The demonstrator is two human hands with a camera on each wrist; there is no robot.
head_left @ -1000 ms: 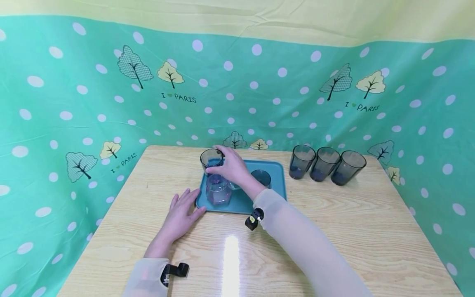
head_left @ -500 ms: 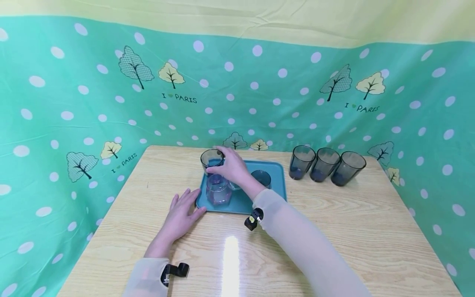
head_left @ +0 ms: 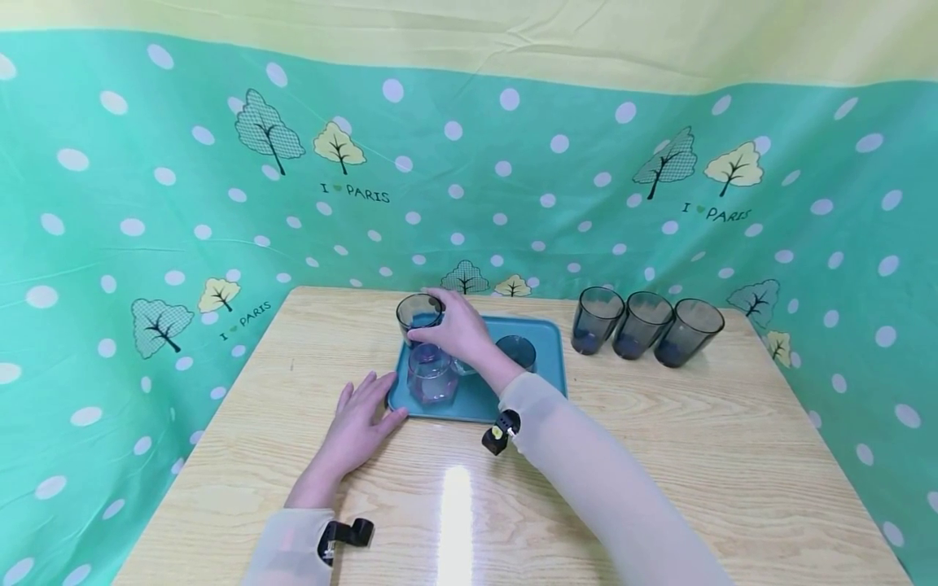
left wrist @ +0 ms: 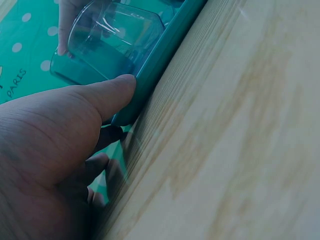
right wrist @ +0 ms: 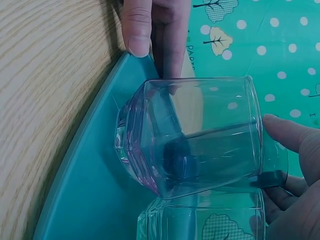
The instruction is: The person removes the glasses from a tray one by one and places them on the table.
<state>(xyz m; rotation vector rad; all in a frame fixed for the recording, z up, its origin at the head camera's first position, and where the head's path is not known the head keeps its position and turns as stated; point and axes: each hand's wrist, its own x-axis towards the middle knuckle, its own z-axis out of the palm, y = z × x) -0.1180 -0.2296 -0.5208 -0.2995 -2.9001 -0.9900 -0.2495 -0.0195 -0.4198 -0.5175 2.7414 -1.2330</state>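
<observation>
In the head view, my right hand (head_left: pixel 463 330) grips a smoky dark glass (head_left: pixel 410 324) at the back left of a blue tray (head_left: pixel 475 409). My left hand (head_left: pixel 359 427) touches the tray's front left corner with its fingers spread; the left wrist view has its thumb (left wrist: pixel 117 92) against the rim. A clear pinkish faceted glass (head_left: pixel 432 382) stands upright in front of the held glass. Beside it is another clear glass (right wrist: pixel 215 215), mostly hidden by my right hand in the head view. A second dark glass (head_left: pixel 516 350) stands on the tray's right part, partly behind my wrist.
Three tall smoky glasses, a left one (head_left: pixel 597 321), a middle one (head_left: pixel 642 325) and a right one (head_left: pixel 686 334), stand in a row on the wooden table (head_left: pixel 623 407) right of the tray. A green dotted curtain (head_left: pixel 513 212) hangs behind the table and at its sides.
</observation>
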